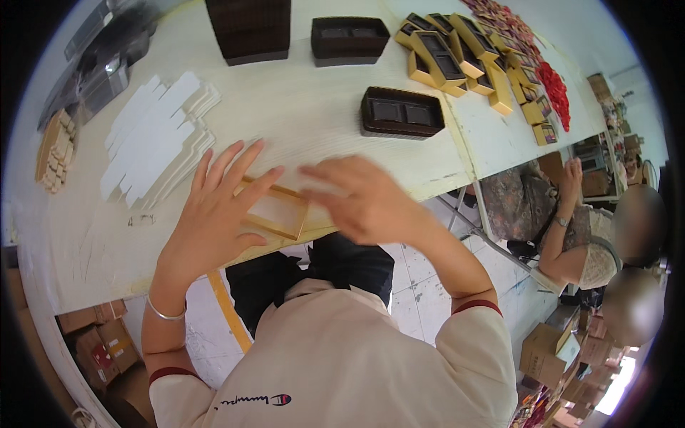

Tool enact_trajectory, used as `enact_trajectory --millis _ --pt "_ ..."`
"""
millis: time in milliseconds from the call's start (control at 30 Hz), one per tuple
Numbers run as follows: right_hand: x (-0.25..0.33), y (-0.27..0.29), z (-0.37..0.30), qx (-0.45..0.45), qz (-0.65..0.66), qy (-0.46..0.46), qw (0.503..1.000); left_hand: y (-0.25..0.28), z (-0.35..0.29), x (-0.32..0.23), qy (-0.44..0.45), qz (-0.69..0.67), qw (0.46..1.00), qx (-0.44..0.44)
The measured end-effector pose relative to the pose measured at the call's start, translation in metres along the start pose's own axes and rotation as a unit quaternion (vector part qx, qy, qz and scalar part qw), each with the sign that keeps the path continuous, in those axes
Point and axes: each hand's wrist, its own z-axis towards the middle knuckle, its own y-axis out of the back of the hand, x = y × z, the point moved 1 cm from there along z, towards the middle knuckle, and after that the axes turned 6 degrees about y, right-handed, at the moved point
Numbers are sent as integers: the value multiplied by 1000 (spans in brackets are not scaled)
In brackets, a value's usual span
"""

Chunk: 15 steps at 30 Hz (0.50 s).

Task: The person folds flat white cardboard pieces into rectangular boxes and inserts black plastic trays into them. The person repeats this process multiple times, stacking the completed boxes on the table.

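Note:
A shallow gold-edged box [302, 220] with a pale inside lies on the table near its front edge. My left hand [221, 207] is spread flat, fingers apart, over the box's left part and hides some of it. At the box's right end is my right hand [367, 200], blurred by motion. Its fingers reach out to the left, and nothing shows in them. Beyond my left hand lies a fanned pile of white card strips [153, 135]. A stack of dark brown plastic trays [402, 114] stands beyond my right hand.
More brown tray stacks [349, 43] stand at the back, one taller [250, 32]. Gold boxes with brown inserts [442, 60] are heaped at far right beside red pieces [553, 93]. Small wooden-looking blocks [56, 153] lie far left. A co-worker's hand [571, 178] shows at right.

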Motion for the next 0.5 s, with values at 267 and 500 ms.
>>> enact_trajectory --millis 267,500 --pt "-79 73 -71 -5 -217 -183 959 -60 8 -3 85 -117 988 -44" --pt "-85 79 -63 -55 -116 -204 970 -56 -3 0 102 -151 978 -103"
